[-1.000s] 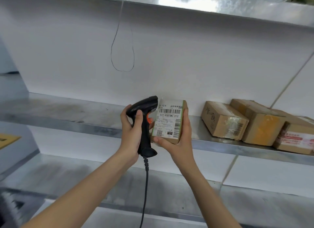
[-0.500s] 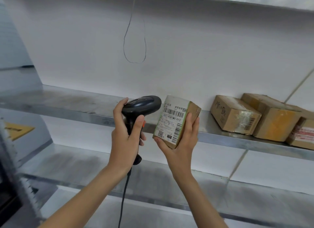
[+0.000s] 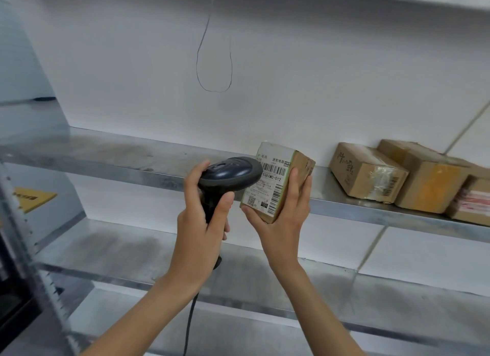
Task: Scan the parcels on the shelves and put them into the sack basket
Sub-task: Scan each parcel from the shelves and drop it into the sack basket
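Left hand [image 3: 201, 223]: fingers wrapped round the handle of the scanner [image 3: 230, 175], thumb up the near side; the scanner's head points across at the label, apparently so the beam can reach the barcode.
Right hand [image 3: 282, 223]: cups the parcel [image 3: 278, 180] from below and behind, thumb under its lower edge, fingers up its far side, so the printed face stays uncovered.
Parcel: a small cardboard box in the right hand, tilted with its label turned toward the scanner, just beside the scanner's head.
Other parcels: three boxes [image 3: 367, 170] lie on the middle shelf [image 3: 106, 154] to the right of the right hand, well apart from it, probably waiting to be scanned.
Hidden: the scanner's head covers the left end of the barcode; its trigger sits under the left fingers, so whether it is pressed I cannot tell.
Cut off: the rightmost box runs out of frame; the cable [image 3: 189, 318] drops below the left forearm and off the bottom edge.
Sack basket: not in view.
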